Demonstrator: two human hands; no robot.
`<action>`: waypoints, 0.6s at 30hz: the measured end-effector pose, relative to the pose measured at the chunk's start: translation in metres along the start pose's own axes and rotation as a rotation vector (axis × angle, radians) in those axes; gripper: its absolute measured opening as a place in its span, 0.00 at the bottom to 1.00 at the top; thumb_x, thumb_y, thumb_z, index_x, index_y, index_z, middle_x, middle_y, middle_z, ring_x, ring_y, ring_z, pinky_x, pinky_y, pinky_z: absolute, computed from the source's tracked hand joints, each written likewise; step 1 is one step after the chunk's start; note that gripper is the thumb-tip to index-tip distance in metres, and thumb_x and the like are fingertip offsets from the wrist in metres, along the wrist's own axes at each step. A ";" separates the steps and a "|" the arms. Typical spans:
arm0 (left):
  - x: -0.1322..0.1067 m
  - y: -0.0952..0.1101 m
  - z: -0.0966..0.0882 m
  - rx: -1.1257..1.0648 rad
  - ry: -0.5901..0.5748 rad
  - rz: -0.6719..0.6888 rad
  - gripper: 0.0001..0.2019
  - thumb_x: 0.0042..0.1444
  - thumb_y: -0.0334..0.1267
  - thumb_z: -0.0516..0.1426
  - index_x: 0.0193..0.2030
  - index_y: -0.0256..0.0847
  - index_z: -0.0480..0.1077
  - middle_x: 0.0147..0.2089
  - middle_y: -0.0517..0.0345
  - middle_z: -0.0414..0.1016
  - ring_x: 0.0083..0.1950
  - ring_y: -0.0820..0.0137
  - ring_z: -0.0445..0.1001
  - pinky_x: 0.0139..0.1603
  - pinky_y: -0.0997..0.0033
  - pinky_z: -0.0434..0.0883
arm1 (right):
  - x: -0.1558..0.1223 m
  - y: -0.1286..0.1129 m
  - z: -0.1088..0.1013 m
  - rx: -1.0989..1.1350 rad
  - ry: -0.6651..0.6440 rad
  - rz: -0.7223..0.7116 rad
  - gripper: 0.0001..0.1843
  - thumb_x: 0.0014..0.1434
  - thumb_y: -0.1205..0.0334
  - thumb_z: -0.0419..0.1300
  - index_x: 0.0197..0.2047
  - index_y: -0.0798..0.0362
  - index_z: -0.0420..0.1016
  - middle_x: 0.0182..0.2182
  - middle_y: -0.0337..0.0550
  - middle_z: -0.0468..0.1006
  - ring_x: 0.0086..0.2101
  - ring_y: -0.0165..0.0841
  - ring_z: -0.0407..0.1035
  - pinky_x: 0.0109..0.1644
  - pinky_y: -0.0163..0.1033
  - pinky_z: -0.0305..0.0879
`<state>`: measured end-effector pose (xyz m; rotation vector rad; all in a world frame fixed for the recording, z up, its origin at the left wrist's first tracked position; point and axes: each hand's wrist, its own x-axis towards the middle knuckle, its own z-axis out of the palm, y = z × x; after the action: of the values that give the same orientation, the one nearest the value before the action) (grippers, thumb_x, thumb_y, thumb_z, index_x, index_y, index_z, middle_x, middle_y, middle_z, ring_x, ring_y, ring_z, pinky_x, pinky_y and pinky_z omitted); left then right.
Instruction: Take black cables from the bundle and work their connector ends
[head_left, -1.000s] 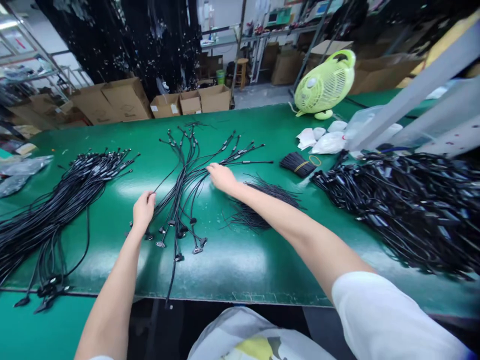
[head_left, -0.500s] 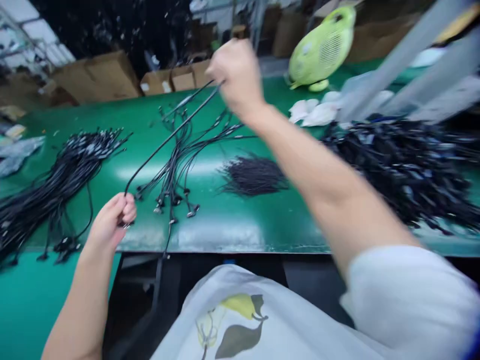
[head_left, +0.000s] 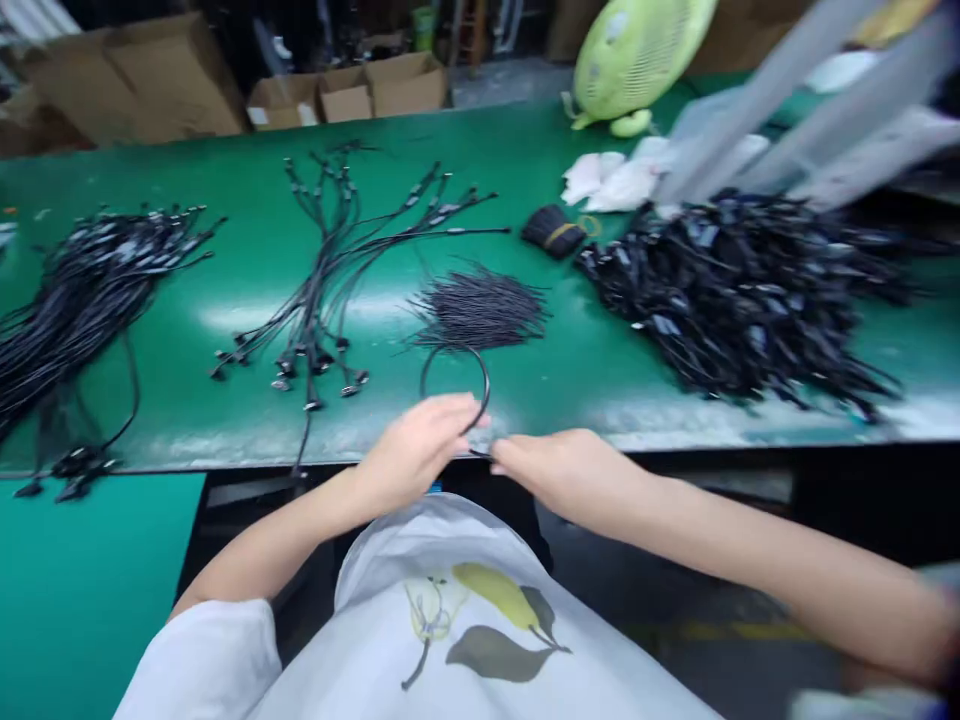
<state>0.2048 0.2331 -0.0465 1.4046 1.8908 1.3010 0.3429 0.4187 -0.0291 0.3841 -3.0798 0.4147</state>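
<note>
A black cable point(head_left: 486, 378) is bent into a loop at the table's front edge. My left hand point(head_left: 424, 440) is closed on one side of this loop. Just to its right, my right hand point(head_left: 551, 468) pinches another stretch of the same cable, its fingertips close to the left ones. Beyond the loop lies a pile of short thin black ties point(head_left: 484, 308). Left of that pile, several loose black cables point(head_left: 319, 290) spread out with their plugs toward me. The cable's ends are hidden by my hands.
A large heap of coiled black cables point(head_left: 742, 300) covers the right side. On the left lies a long cable bundle point(head_left: 82, 290). A banded black bundle point(head_left: 553, 232), white cloths point(head_left: 622, 178) and a green fan point(head_left: 637, 60) are farther back, before grey posts point(head_left: 772, 110).
My right hand has come down from high over the table to the front edge. My left hand has moved right to meet it. The stretched cable is now looped.
</note>
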 end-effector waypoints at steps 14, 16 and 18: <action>-0.003 0.015 -0.046 -1.383 0.459 -0.297 0.16 0.65 0.37 0.53 0.59 0.39 0.66 0.18 0.71 0.46 0.14 0.79 0.43 0.11 0.92 0.52 | -0.064 0.075 0.000 0.145 0.372 0.370 0.21 0.70 0.54 0.42 0.55 0.51 0.72 0.42 0.47 0.78 0.41 0.36 0.73 0.44 0.38 0.65; 0.007 0.015 -0.041 -1.356 0.454 -0.313 0.17 0.65 0.34 0.52 0.60 0.34 0.65 0.21 0.70 0.48 0.16 0.80 0.46 0.12 0.92 0.53 | -0.062 0.069 0.006 -0.017 0.390 0.359 0.21 0.70 0.56 0.43 0.52 0.51 0.74 0.35 0.47 0.79 0.35 0.36 0.72 0.37 0.39 0.63; 0.015 0.009 -0.031 -1.219 0.364 -0.367 0.15 0.63 0.34 0.54 0.55 0.31 0.69 0.22 0.68 0.47 0.19 0.79 0.48 0.14 0.90 0.55 | -0.057 0.054 0.008 -0.077 0.270 0.225 0.19 0.69 0.58 0.44 0.44 0.52 0.76 0.29 0.45 0.77 0.28 0.35 0.70 0.31 0.39 0.58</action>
<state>0.1795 0.2340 -0.0220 0.1953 0.9931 2.0152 0.3851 0.4811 -0.0535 -0.0219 -2.8690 0.3186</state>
